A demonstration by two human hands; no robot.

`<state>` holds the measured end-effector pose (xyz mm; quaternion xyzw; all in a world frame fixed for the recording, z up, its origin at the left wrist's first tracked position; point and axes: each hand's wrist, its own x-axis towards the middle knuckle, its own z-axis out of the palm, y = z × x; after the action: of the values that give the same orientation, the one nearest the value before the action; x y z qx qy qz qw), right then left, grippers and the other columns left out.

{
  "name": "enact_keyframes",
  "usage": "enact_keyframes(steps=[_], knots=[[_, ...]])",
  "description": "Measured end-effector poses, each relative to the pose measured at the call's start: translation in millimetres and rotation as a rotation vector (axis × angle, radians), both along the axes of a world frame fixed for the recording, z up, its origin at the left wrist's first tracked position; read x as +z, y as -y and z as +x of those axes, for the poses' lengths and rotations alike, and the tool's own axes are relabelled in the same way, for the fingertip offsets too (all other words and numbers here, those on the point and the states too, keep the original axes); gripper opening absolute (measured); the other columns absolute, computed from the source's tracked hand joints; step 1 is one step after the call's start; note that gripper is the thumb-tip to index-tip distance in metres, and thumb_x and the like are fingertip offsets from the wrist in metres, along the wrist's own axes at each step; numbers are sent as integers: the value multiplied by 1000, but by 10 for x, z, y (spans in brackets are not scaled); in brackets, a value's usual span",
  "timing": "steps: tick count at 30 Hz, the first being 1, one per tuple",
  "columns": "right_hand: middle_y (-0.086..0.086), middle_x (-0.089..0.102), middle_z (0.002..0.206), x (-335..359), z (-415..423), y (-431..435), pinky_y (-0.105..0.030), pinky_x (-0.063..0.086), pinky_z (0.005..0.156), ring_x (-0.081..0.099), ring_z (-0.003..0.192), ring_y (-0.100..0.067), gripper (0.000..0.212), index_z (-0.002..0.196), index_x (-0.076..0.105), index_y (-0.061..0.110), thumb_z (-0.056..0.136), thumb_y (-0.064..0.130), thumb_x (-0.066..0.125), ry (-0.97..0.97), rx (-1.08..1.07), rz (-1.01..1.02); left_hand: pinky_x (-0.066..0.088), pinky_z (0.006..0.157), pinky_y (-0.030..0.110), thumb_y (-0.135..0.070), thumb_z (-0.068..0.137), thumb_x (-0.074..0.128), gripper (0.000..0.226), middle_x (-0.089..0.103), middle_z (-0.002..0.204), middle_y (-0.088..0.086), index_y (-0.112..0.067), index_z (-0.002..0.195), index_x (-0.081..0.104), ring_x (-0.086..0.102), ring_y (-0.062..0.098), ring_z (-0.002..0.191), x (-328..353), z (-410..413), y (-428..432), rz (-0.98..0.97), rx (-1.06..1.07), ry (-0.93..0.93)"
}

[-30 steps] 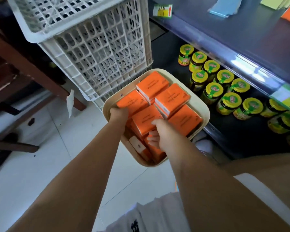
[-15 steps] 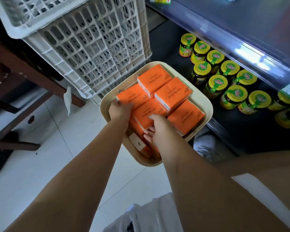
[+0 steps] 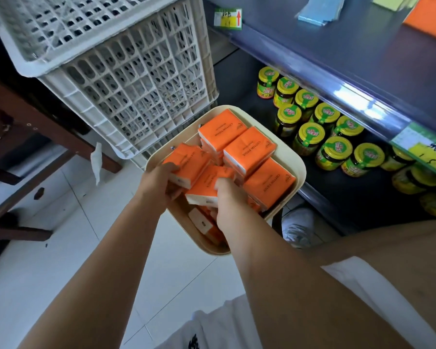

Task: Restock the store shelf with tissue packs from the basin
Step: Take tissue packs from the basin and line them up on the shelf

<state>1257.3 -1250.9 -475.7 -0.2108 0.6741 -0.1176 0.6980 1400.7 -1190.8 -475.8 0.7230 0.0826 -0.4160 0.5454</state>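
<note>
Two gripped tissue packs, long axes toward jars

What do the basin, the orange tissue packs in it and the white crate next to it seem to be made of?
The basin looks like cream plastic, matt and smooth, with a rounded moulded rim. The tissue packs seem wrapped in thin plastic film, since it creases and shines a little. The crate appears to be rigid white plastic, moulded as an open lattice.
</note>
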Motion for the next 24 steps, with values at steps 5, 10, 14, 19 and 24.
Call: enact_keyframes(steps=[5, 10, 14, 19, 24], knots=[[-6, 70, 100, 155, -84, 40, -35, 55, 69, 68, 89, -24, 32, 118, 65, 18, 90, 33, 65, 86, 13, -144, 54, 54, 23, -24, 92, 68, 17, 71, 84, 4, -19, 108, 67, 69, 17, 67, 210, -71, -201, -181, -32, -102], [-3, 73, 102, 292, -271, 93, -46, 61, 91, 72, 98, -26, 30, 113, 71, 25, 86, 34, 77, 261, -70, -376, 52, 62, 24, -17, 92, 64, 18, 71, 94, 1, -20, 109, 69, 68, 14, 73, 453, -252, -202, -386, -178, -175], [-9, 75, 103, 484, -469, 226, -35, 62, 78, 75, 97, -25, 31, 109, 72, 17, 84, 31, 83, 350, -206, -498, 59, 69, 30, -4, 84, 65, 32, 70, 112, 6, -18, 113, 63, 69, 21, 94, 679, -408, -126, -558, -276, -214], [-7, 74, 108, 739, -768, 461, -35, 61, 83, 73, 100, -25, 15, 102, 70, 23, 90, 26, 78, 347, -223, -660, 62, 71, 40, -21, 94, 58, 14, 69, 99, 9, -15, 106, 61, 72, 27, 85, 1027, -700, 54, -565, -243, -223], [-5, 77, 108, 956, -1164, 655, -54, 61, 88, 75, 99, -27, 32, 102, 73, 29, 74, 41, 84, 339, -261, -747, 59, 77, 42, -41, 97, 58, 26, 73, 100, 2, -24, 116, 63, 71, 24, 92, 1286, -971, 282, -529, -399, -89]])
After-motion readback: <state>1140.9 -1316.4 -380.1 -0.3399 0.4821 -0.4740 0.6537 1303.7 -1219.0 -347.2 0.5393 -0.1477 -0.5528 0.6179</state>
